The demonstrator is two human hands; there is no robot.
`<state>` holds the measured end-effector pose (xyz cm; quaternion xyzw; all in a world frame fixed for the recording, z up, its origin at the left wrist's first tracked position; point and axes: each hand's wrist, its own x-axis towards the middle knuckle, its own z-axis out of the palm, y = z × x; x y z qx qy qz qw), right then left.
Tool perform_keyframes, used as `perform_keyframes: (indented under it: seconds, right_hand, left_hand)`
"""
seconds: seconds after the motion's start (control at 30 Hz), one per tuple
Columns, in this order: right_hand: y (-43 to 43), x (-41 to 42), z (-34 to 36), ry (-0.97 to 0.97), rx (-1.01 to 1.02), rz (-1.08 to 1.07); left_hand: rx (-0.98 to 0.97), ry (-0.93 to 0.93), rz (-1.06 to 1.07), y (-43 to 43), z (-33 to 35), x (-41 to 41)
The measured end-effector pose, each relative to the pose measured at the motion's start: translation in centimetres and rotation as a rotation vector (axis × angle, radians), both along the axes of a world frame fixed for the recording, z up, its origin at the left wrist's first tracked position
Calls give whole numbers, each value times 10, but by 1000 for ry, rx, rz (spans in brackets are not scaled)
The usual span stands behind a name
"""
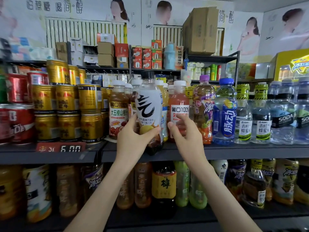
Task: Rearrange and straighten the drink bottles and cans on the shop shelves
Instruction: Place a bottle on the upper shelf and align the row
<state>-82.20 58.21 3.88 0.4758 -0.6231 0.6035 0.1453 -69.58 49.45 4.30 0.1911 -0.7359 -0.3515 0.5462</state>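
Right now your left hand [133, 136] is wrapped round the lower half of the white bottle [148, 104]. The thumb lies across the front of the label and the fingers curl round its left side. The bottle has a black cap and its top leans a little to the left. Its dark base hangs in front of the shelf [250, 151] lip just under your palm, so it is lifted, not standing.

Your right hand [185, 134] is just beside it and half spread, holding nothing. The thumb points left toward the white bottle. The fingers are bent loosely forward over the label of the pink bottle [179, 99], which stands upright behind them. Whether the fingertips touch that label I cannot tell. The two hands are near each other but apart — a narrow gap shows between the thumbs.

Both forearms rise from the bottom edge and converge, wrists level with the shelf lip. The left wrist is nearly straight; the right one bends slightly inward.

Just left of your left hand stands a brown bottle [117, 111], upright. Further left are the stacked gold cans [66, 101]. Just right of your right hand stands a purple bottle [204, 106] — and beyond it a blue bottle [224, 111].
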Motion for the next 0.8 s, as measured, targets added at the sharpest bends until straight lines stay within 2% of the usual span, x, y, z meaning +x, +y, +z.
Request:
perform_keyframes:
  seconds: [0.07,0.13,0.23,0.33,0.57,0.67,0.8]
  right_hand:
    - [7,12,3,-81,7,219]
    - [10,22,2,-90,45,306]
    - [16,36,-1,-69,-8,283]
    - [25,45,-8,-81,-42,249]
    - [31,70,-48,-243,60,332]
    - [29,84,-73,-273,180,386]
    - [21,99,-112,-365,330,429]
  left_hand:
    - [-43,-23,6,4,-5,2]
    - [-107,-51,23,9,-10,4]
    - [-240,-118,102,19,-14,11]
    - [-265,-137,91,26,-21,21]
    - [-136,-155,-74,25,-68,54]
    - [56,-214,-267,16,-96,75]
    - [232,-330,-352,5,-135,105]
